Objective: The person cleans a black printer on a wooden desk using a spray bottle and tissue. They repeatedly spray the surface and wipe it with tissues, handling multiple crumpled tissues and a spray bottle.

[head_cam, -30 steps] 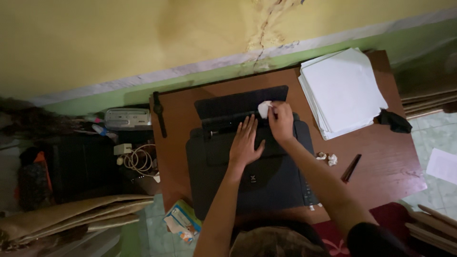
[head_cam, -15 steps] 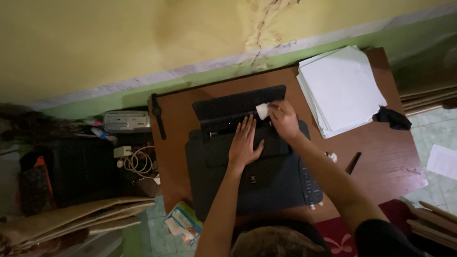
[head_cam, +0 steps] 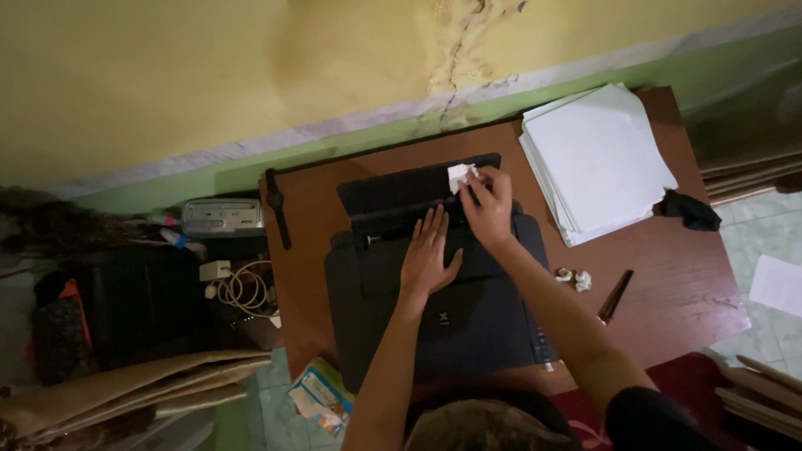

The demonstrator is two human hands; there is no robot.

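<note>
Right hand: the right hand point(head_cam: 489, 209) is pinched closed on a small white wad of tissue point(head_cam: 459, 176), which sticks out past the fingertips toward 11 o'clock of the hand.
Left hand: the left hand point(head_cam: 428, 255) lies flat and spread, palm down, on the top of the black printer point(head_cam: 434, 276); it grips nothing and its fingers point to 12 o'clock.
Tissue against printer: the wad sits at the right end of the raised rear paper tray point(head_cam: 401, 184), touching or just above its dark surface; which of the two cannot be told in this dim light.
Key relation: the tray and the slot under it run long from 9 o'clock to 3 o'clock, and the wad is at the 3 o'clock end, so the rest of the tray lies toward 9 o'clock of the right hand.
Nearer hand: the right hand is on the spot; the left is at 7 o'clock of it, just beside, lower on the printer's lid.
Printer on table: it sits at the middle of the brown table point(head_cam: 668, 276), back to the wall.
Nearby: a stack of white paper point(head_cam: 597, 159) at 2 o'clock of the printer, two crumpled white scraps point(head_cam: 575, 277) and a dark pen point(head_cam: 616, 294) at 3 o'clock.
</note>
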